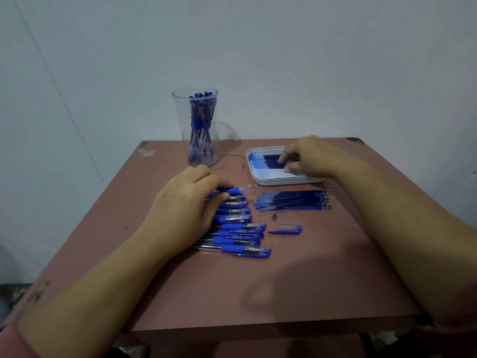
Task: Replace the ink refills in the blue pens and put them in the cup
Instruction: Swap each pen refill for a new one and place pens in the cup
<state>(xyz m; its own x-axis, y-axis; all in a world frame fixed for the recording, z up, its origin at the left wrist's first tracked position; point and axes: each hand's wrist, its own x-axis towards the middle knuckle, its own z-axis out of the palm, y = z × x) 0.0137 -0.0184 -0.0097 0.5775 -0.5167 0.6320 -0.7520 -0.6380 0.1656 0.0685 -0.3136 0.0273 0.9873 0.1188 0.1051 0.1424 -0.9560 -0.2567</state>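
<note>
Currently, my left hand (185, 205) pinches the top pen (233, 190) of the row (241, 235) on the table (284, 280), my right hand (308, 157) pinches refills (271, 159) in the tray (260, 181), and the cup (180, 120) behind them holds pens (200, 117).

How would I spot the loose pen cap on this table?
Start at the white tray on the brown table. Nearer you lies a bundle of refills, then the pen cap. It lies alone, short, right of the row of whole pens.
</note>
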